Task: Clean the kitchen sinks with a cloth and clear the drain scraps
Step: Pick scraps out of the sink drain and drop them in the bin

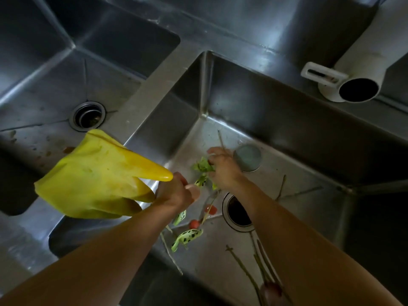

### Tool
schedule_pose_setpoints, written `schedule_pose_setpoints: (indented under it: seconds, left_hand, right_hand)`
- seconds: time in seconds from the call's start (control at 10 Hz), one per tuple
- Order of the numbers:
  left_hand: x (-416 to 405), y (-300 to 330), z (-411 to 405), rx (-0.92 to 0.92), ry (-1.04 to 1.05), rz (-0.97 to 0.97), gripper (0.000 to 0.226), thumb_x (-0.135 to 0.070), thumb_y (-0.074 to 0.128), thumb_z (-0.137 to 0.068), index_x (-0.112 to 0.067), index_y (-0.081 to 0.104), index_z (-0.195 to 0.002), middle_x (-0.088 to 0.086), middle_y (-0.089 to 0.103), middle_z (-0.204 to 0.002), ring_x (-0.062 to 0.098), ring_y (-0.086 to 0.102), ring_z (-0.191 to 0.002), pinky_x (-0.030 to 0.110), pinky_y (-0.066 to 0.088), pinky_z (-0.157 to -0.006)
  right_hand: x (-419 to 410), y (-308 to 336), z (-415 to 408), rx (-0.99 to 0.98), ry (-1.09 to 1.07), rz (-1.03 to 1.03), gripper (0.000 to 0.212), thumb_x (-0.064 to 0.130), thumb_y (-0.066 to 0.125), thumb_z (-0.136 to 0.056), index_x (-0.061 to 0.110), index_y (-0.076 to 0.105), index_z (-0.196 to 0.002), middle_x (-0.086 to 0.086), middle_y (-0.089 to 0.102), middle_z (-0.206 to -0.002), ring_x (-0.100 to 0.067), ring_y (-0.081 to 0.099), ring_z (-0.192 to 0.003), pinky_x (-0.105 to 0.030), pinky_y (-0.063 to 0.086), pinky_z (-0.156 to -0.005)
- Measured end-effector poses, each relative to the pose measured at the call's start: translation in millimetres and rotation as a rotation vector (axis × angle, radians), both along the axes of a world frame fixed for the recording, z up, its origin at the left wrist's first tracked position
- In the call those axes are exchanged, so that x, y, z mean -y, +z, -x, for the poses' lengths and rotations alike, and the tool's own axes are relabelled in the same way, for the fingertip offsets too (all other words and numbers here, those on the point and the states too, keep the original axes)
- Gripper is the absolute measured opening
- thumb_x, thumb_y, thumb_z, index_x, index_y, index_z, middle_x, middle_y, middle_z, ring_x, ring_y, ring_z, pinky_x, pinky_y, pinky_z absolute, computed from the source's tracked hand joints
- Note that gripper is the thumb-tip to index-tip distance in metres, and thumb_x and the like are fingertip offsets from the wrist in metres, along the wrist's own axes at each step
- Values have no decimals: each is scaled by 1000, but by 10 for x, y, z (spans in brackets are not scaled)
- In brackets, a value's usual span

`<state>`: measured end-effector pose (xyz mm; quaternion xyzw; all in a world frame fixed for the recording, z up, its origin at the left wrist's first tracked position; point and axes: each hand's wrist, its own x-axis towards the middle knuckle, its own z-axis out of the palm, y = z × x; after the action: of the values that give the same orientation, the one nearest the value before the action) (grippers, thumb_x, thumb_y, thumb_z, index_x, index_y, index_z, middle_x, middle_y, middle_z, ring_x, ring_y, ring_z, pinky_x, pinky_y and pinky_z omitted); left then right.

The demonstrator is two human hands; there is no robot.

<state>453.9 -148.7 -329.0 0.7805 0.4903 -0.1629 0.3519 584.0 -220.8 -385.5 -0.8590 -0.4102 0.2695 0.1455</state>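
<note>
My left hand (pixel 176 191) grips a yellow cloth (pixel 95 180) that hangs over the divider between the two steel sinks. My right hand (pixel 223 168) reaches into the right sink (pixel 298 206) and pinches green leaf scraps (pixel 203 165) and a thin stem. More scraps lie on the sink floor: spotted leaves (pixel 187 236), small red tomato pieces (pixel 210 209) and several long stems (pixel 245 270). The open drain (pixel 238 212) sits just below my right wrist. A round grey drain cover (pixel 247 157) lies beyond my right hand.
The left sink (pixel 44 89) has its own drain (pixel 88 115) and brown specks on its floor. A white pipe-like fitting (pixel 357 85) lies on the back ledge at the upper right. A reddish vegetable piece (pixel 271 290) sits near the front edge.
</note>
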Motion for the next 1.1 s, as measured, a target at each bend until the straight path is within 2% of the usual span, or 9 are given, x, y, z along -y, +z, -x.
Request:
schedule_pose_setpoints:
  seconds: [0.1,0.3,0.5,0.6,0.7,0.8,0.9,1.0,1.1]
  left_hand:
    - [19,22,12,1,-37,-15,26,-27,61,-84,-11,63,-104,11,66,-108,29,58,-104,35,51,-84]
    - [-26,-26,15,-15,-101,-67,24,-19,59,-86,-7,67,-106,12,67,-107,29,60,-103,33,51,-81]
    - [-33,-78,26,-14,-73,-43,26,-23,64,-84,-9,66,-106,12,67,-109,28,60,-105,34,51,-85]
    - [-1,-52,18,0,-71,-32,28,-24,64,-83,-7,65,-105,12,67,-109,29,60,-105,36,51,-87]
    - [62,4,-31,15,-72,-3,26,-25,66,-82,-10,65,-103,10,67,-109,29,60,-104,33,51,-85]
    - [192,60,-154,66,-52,54,23,-29,70,-79,-14,63,-95,12,68,-104,30,63,-98,37,53,-85]
    - [363,136,-303,84,-85,75,24,-32,69,-82,-15,63,-98,9,67,-103,26,63,-96,29,50,-78]
    - [494,146,-427,95,-121,87,19,-28,68,-83,-17,64,-99,6,67,-103,21,60,-87,25,45,-70]
    - [631,113,-528,99,-126,128,22,-22,70,-80,-17,64,-100,8,65,-105,24,61,-92,31,52,-76]
  right_hand:
    - [-5,-92,180,-30,90,72,32,6,62,-82,13,64,-114,0,45,-139,-21,37,-128,-28,33,-105]
    - [51,-178,357,133,162,167,35,5,60,-81,12,59,-115,-6,44,-128,-24,36,-123,-33,36,-101]
    - [72,-190,401,104,78,173,45,-1,57,-82,7,46,-125,-12,47,-129,-28,44,-122,-38,42,-101]
    - [109,-94,375,72,-26,161,39,0,50,-89,5,39,-126,-16,54,-124,-30,52,-115,-39,47,-94]
    - [239,68,227,40,-158,133,37,3,50,-93,5,42,-129,-17,57,-123,-29,56,-113,-35,46,-93]
    - [485,247,44,30,-254,161,32,12,48,-96,4,48,-127,-16,54,-127,-29,52,-116,-31,42,-93]
    - [768,381,-113,9,-460,120,27,9,50,-93,2,55,-119,-16,60,-120,-30,56,-111,-28,42,-84]
    - [1007,429,-263,-11,-621,123,25,4,50,-90,2,60,-112,-17,63,-115,-30,58,-107,-29,42,-86]
    - [1234,352,-366,-54,-719,235,25,10,48,-92,3,59,-114,-18,59,-121,-31,54,-113,-30,41,-91]
